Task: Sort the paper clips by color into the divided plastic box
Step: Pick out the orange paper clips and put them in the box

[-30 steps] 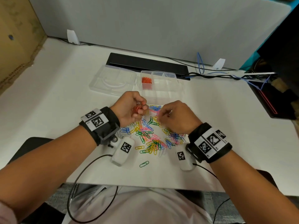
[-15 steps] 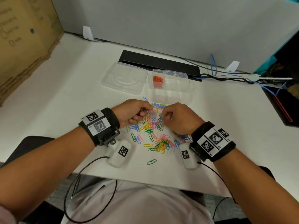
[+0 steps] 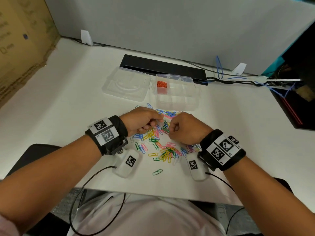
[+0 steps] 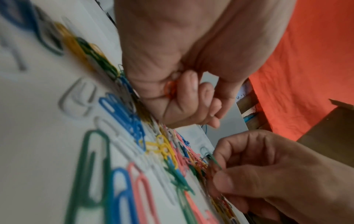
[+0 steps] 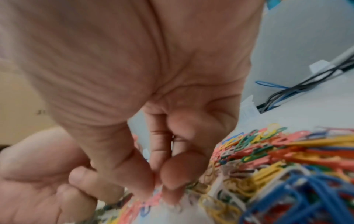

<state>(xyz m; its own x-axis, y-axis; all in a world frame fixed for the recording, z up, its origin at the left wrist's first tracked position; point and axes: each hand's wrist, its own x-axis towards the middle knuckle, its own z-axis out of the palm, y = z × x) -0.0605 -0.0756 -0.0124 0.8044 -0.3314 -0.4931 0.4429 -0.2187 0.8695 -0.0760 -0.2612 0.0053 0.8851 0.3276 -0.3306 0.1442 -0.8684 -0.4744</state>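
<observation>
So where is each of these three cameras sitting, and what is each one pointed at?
Head: worn on the head, looking down at the table, clip pile, box; both forearms and hands show.
Left wrist: looks along the left hand, whose fingers curl round orange clips.
Right wrist: looks along the right hand pinching into the pile.
Shared: the pile; each wrist view catches the other hand.

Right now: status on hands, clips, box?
Left hand holds orange clips. Right hand picking in the mixed pile. Divided box open, only orange sorted. Nothing blocking.
</observation>
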